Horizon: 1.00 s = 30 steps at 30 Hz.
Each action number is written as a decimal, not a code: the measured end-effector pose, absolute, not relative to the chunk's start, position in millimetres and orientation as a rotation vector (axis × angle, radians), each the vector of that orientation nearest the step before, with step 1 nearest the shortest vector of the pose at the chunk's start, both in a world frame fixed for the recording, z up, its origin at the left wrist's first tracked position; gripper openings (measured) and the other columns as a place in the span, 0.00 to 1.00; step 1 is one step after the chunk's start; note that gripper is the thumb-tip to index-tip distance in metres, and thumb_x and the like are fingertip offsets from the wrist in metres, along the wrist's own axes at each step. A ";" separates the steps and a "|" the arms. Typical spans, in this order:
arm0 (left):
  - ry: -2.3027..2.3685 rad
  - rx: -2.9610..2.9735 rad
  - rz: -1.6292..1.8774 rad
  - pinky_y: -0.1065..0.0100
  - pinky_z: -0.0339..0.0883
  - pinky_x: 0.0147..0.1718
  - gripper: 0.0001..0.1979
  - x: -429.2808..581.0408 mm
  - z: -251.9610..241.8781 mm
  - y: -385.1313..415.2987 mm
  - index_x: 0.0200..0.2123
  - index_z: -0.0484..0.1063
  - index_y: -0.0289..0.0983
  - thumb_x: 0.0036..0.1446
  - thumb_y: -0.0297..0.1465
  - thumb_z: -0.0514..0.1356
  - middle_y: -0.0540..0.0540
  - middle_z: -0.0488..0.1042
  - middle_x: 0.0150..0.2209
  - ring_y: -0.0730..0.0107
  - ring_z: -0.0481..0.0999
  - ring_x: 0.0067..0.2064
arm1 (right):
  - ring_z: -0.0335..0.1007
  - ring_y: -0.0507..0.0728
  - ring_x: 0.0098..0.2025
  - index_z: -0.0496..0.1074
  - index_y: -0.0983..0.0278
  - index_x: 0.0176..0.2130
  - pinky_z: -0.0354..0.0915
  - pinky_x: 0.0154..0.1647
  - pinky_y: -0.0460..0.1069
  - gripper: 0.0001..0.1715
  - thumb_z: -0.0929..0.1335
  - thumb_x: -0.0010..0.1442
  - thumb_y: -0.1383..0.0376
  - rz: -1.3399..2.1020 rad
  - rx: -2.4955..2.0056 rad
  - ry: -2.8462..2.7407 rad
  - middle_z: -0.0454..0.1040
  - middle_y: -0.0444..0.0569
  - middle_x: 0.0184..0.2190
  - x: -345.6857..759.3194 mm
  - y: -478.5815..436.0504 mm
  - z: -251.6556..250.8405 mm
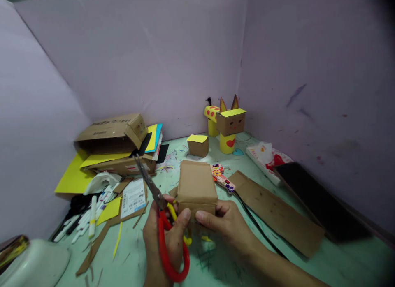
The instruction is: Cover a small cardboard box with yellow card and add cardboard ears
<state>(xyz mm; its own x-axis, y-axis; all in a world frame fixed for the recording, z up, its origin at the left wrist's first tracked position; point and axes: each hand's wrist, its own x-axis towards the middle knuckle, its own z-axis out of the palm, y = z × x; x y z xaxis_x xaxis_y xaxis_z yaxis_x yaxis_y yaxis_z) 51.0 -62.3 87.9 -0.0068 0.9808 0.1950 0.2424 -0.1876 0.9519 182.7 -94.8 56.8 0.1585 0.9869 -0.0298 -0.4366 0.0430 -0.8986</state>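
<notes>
A small brown cardboard box (197,182) is held up in front of me by both hands. My left hand (168,233) has its thumb on the box's near left edge. That same hand also carries scissors (159,198) with red and yellow handles, their blades pointing up and to the left. My right hand (225,219) grips the near right corner, thumb on the front face and fingers around the side. Just behind the box lies a flower-patterned tool (224,180) on a black cord, which looks like a glue gun; the box partly covers it.
A cardboard animal figure (231,124) and a small yellow-topped box (198,146) stand at the back. On the left are an open carton (111,133), markers (92,217) and scraps. A cardboard strip (277,213), a dark flat panel (321,202) and a tissue pack (268,159) lie right.
</notes>
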 end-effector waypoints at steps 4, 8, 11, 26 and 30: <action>1.401 1.648 1.178 0.70 0.66 0.27 0.16 43.0 89.4 -54.9 0.38 0.66 0.39 0.50 0.43 0.58 0.51 0.74 0.25 0.68 0.73 0.26 | 0.73 0.58 0.29 0.79 0.67 0.34 0.68 0.34 0.53 0.20 0.75 0.43 0.57 1.274 -0.888 -0.611 0.79 0.53 0.28 189.1 -92.7 60.4; 1.416 1.720 0.985 0.68 0.66 0.26 0.16 36.1 77.6 -46.4 0.40 0.66 0.39 0.51 0.42 0.56 0.48 0.77 0.28 0.66 0.75 0.26 | 0.75 0.59 0.33 0.79 0.65 0.35 0.68 0.38 0.52 0.18 0.75 0.43 0.59 1.228 -0.775 -0.480 0.80 0.51 0.30 193.3 -90.3 66.1; 1.289 1.742 0.979 0.68 0.67 0.26 0.19 36.9 61.4 -40.7 0.45 0.66 0.39 0.49 0.38 0.56 0.45 0.76 0.36 0.68 0.74 0.27 | 0.75 0.59 0.37 0.79 0.65 0.34 0.69 0.40 0.51 0.17 0.76 0.43 0.60 1.161 -0.773 -0.449 0.80 0.51 0.34 194.6 -89.6 66.5; 1.180 2.115 1.048 0.57 0.67 0.45 0.20 48.3 18.6 -48.1 0.49 0.67 0.36 0.52 0.29 0.51 0.38 0.74 0.45 0.54 0.72 0.48 | 0.75 0.55 0.35 0.78 0.63 0.33 0.72 0.42 0.53 0.19 0.78 0.37 0.69 1.147 -0.452 -0.060 0.80 0.45 0.32 199.8 -89.8 96.7; 1.221 2.283 1.066 0.60 0.67 0.45 0.21 52.1 12.1 -52.2 0.50 0.65 0.34 0.53 0.23 0.48 0.36 0.73 0.47 0.55 0.72 0.50 | 0.76 0.55 0.35 0.78 0.63 0.33 0.72 0.39 0.51 0.19 0.78 0.37 0.70 1.157 -0.418 -0.009 0.80 0.45 0.31 198.0 -89.6 96.6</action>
